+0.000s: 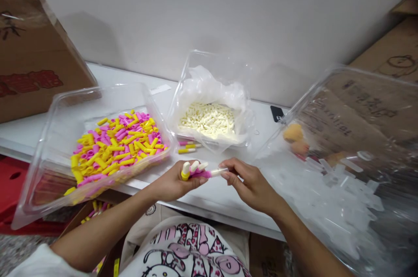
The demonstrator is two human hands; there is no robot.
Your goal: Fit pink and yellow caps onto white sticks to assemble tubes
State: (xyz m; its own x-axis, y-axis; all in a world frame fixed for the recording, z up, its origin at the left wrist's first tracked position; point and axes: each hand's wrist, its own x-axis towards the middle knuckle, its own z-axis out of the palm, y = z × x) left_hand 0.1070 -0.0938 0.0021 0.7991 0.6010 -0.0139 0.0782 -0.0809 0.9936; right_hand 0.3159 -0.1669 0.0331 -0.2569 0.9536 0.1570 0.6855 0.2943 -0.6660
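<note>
In the middle of the head view, my left hand (171,186) is closed around several pink and yellow tubes with white tips (200,173). One pink tube in it points to the right. At that tube's white end, my right hand (253,184) pinches a small clear cap (222,170), which looks to be over the tip. A clear bin (170,131) beyond my hands holds a heap of white pieces (209,119) on a plastic liner. Left of it, a clear bin (39,181) contains loose pink and yellow tubes (119,144).
At the right, a large clear bin (300,98) holds translucent caps (346,190). Several finished-looking tubes (187,150) lie near the middle bin. A phone (277,113) rests by the wall. Cardboard boxes (35,55) flank the white table (130,74). A red stool (13,198) stands lower left.
</note>
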